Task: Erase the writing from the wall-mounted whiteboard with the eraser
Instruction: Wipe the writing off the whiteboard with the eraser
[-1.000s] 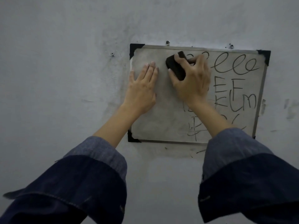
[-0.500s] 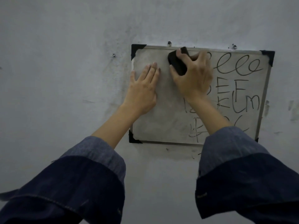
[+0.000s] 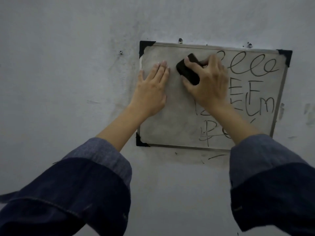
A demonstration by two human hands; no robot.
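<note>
Mid-erase: right hand (image 3: 208, 84) fingers clamped on black eraser (image 3: 187, 69), upper centre of whiteboard (image 3: 177, 120). Left hand (image 3: 150, 90) lay flat, fingers together, steadying. Writing (image 3: 252, 92) remained frame-right; next sweep likely rightward.

- The eraser (image 3: 188, 69), gripped in the right hand (image 3: 207, 86), has come down from the whiteboard's (image 3: 170, 123) top frame edge, where its upper end sat half a second ago; a strip of board now shows above it.
- The eraser also lies more slanted, its lower end reaching toward the board's middle.
- The looped letter by the right hand's knuckles, part-hidden before, now shows more of its curl.
- The view has shifted slightly, so the board sits a little further right and lower.
</note>
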